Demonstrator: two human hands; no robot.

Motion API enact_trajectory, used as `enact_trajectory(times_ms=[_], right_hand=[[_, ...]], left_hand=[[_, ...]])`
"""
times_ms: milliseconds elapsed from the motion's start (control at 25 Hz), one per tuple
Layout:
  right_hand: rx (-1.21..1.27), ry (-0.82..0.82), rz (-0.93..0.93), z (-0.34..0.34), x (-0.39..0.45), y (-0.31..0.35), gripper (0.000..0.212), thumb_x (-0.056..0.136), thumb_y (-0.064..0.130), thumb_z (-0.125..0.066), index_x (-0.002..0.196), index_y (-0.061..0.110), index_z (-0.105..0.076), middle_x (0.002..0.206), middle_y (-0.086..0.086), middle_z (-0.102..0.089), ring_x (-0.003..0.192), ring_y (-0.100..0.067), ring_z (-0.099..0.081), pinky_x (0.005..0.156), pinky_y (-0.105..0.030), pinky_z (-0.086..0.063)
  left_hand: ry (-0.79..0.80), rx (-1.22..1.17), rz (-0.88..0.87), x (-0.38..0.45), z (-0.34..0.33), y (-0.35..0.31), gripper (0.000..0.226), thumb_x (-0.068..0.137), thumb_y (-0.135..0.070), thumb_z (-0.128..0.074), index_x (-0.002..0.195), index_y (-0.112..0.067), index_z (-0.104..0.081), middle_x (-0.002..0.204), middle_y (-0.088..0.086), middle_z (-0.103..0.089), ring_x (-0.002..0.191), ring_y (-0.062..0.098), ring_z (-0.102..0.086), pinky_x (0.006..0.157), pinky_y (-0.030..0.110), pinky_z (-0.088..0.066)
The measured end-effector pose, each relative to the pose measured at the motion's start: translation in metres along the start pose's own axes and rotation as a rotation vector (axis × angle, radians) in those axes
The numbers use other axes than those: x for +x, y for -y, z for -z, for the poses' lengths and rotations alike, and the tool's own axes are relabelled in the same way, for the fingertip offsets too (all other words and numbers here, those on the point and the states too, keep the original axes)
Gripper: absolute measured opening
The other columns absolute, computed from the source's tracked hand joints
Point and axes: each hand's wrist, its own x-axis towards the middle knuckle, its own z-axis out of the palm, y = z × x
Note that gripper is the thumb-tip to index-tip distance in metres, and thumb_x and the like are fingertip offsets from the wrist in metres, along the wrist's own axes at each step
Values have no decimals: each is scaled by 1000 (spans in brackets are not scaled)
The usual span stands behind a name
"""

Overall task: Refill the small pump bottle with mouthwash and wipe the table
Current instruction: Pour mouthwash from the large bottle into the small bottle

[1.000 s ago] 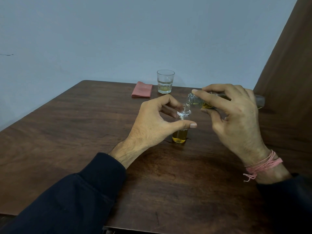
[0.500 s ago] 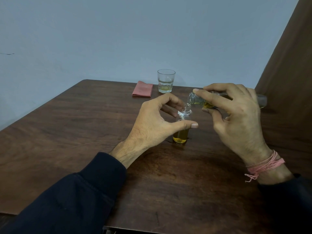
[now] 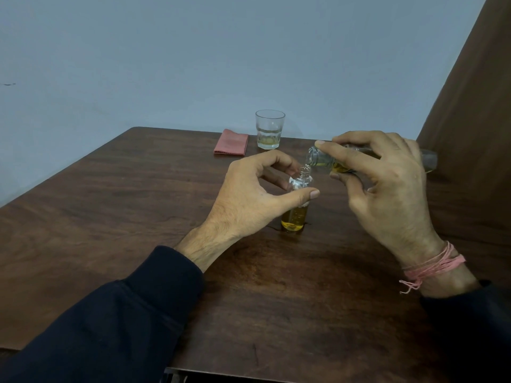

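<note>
Centre frame, left hand (image 3: 249, 194) pinches small pump bottle (image 3: 297, 205) upright on table (image 3: 138, 203) to steady it while right hand (image 3: 387, 189) grips tilted mouthwash bottle (image 3: 326, 161), pouring into its neck.

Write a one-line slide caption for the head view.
Right hand tips mouthwash bottle into small bottle steadied by left hand.

Plain room: wooden table (image 3: 138, 217), bare wall (image 3: 193, 64)
</note>
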Motion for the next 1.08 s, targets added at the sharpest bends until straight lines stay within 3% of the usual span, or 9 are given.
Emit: enact_trajectory(times_ms=[160, 360, 600, 760, 1080], right_hand=[[-9, -8, 4, -1, -2, -1, 56, 92, 8, -86, 142, 31, -75, 134, 4, -73, 114, -26, -66, 102, -37, -35], [0, 0, 6, 0, 0, 0, 55, 93, 9, -86, 142, 30, -76, 134, 4, -73, 114, -26, -66, 103, -37, -36], [2, 10, 8, 1, -1, 2, 54, 93, 8, -85, 142, 30, -76, 134, 3, -73, 114, -26, -66, 102, -40, -38], [-1, 15, 3, 1, -1, 2, 54, 93, 8, -84, 142, 29, -76, 134, 3, -73, 114, -28, -66, 102, -44, -41], [-3, 9, -4, 1, -1, 1, 54, 93, 9, -85, 142, 31, -76, 134, 3, -73, 115, -27, -66, 103, -41, -38]], left_hand=[[14, 2, 2, 0, 0, 3, 37, 81, -51, -103, 107, -39, -80, 101, -24, -84, 93, 2, -83, 79, 16, -64], [20, 26, 30, 2, 0, 7, 41, 82, -51, -102, 114, -33, -84, 99, -16, -86, 95, 4, -84, 86, 32, -71], [20, 31, 38, 1, -1, 6, 39, 82, -52, -102, 114, -39, -83, 100, -17, -86, 96, 3, -84, 86, 29, -68], [23, 29, 40, 1, -1, 7, 41, 82, -53, -102, 115, -35, -84, 102, -16, -86, 96, 5, -84, 89, 35, -70], [27, 7, 28, 1, 0, 4, 38, 82, -50, -102, 112, -36, -83, 103, -22, -85, 94, 2, -84, 85, 16, -64]])
